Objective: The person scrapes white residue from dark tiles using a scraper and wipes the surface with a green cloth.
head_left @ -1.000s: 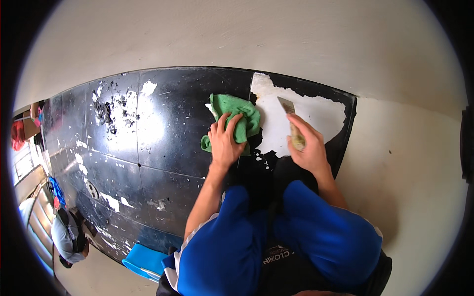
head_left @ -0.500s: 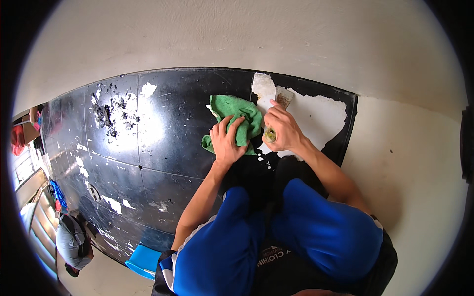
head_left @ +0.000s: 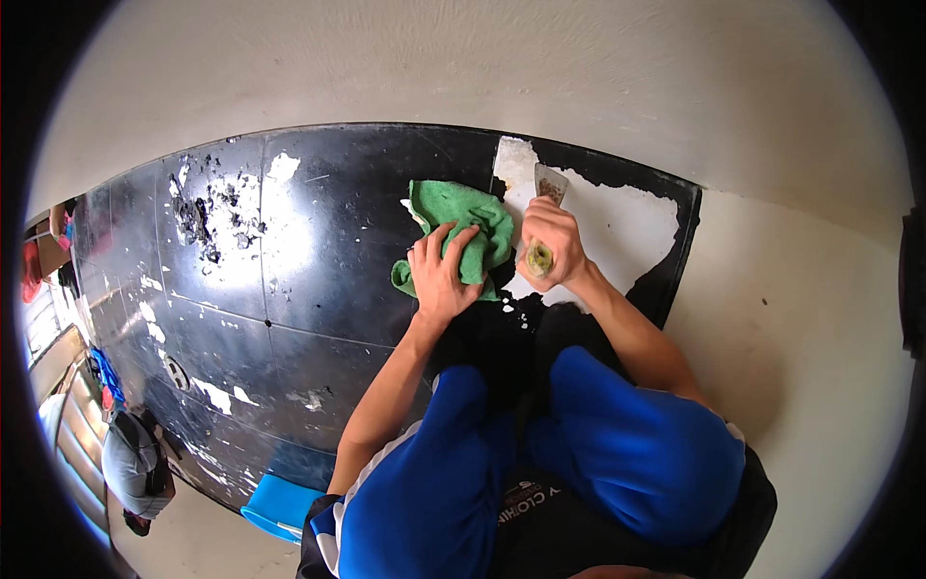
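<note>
Hands: left [head_left: 446,275] presses green cloth [head_left: 461,224], right [head_left: 548,243] grips scraper [head_left: 548,183].

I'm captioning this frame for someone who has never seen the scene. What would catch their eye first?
Probably the bright green cloth under the left hand, vivid against the glossy black floor. Just right of it, the right hand grips a scraper at the edge of a large white patch where the black coating is gone. Blue trouser knees fill the lower middle.
</note>
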Demonstrator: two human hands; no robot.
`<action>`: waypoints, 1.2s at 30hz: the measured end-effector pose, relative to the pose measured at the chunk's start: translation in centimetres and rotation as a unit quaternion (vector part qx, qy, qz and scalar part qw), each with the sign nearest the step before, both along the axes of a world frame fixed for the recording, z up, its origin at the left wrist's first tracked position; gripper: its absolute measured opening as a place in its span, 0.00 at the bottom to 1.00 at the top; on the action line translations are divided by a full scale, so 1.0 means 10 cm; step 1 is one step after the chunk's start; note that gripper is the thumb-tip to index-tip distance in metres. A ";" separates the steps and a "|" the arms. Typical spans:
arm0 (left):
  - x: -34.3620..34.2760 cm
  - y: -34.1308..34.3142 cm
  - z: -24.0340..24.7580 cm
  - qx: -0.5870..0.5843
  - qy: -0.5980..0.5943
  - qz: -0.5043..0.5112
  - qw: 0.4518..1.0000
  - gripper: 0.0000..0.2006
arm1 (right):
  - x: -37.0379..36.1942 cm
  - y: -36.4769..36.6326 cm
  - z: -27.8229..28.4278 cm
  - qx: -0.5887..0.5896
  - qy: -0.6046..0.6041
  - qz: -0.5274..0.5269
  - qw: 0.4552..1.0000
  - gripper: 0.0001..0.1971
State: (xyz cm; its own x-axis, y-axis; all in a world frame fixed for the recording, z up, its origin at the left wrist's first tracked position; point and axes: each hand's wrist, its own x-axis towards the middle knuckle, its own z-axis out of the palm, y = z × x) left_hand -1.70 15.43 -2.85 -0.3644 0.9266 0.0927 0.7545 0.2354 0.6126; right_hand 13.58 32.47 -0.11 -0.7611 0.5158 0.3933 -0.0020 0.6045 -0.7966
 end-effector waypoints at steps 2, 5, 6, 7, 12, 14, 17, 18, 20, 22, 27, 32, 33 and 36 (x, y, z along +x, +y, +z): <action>-0.01 0.00 0.00 0.000 0.001 0.001 1.000 0.37 | -0.03 -0.03 0.08 -0.024 0.012 0.013 1.000 0.13; -0.01 0.00 0.02 -0.001 0.000 0.000 1.000 0.37 | 0.01 -0.02 0.10 -0.033 0.012 0.036 0.999 0.13; -0.01 0.00 0.02 -0.005 -0.002 0.001 1.000 0.37 | 0.01 0.04 0.08 -0.026 0.011 0.023 0.999 0.13; 0.00 0.01 0.02 -0.006 -0.003 0.001 1.000 0.37 | 0.01 0.07 0.06 -0.021 0.010 0.011 1.000 0.13; -0.01 0.01 0.03 0.001 -0.007 0.002 1.000 0.38 | 0.04 0.09 0.08 -0.029 0.027 0.056 0.998 0.13; -0.01 0.01 0.03 -0.002 -0.005 0.002 1.000 0.38 | 0.06 0.16 0.10 -0.052 0.019 0.046 0.997 0.12; 0.00 0.00 0.01 -0.003 -0.002 0.000 1.000 0.38 | 0.04 0.09 0.09 -0.055 0.014 0.046 0.997 0.11; 0.00 0.00 0.00 -0.003 -0.002 0.001 1.000 0.38 | 0.04 0.07 0.08 -0.050 0.015 0.068 0.996 0.11; 0.00 0.00 0.00 -0.002 -0.002 0.002 1.000 0.38 | 0.05 0.15 0.08 -0.045 0.012 0.061 0.997 0.11; -0.02 0.01 0.01 -0.003 0.002 -0.002 1.000 0.37 | 0.00 0.18 0.10 -0.053 0.008 0.032 0.998 0.13; -0.01 0.03 -0.01 0.005 0.005 0.001 1.000 0.37 | -0.02 0.18 0.11 -0.037 0.001 0.056 0.998 0.13; -0.01 0.02 0.01 0.007 0.012 0.000 1.000 0.37 | -0.01 0.09 0.12 -0.046 0.010 0.054 0.997 0.13; 0.00 0.03 0.00 0.008 0.004 -0.001 1.000 0.37 | 0.01 0.07 0.11 -0.052 0.010 0.069 0.996 0.13; 0.00 0.00 0.01 -0.005 0.000 -0.001 1.000 0.37 | 0.00 0.19 0.06 -0.038 0.002 0.054 0.998 0.14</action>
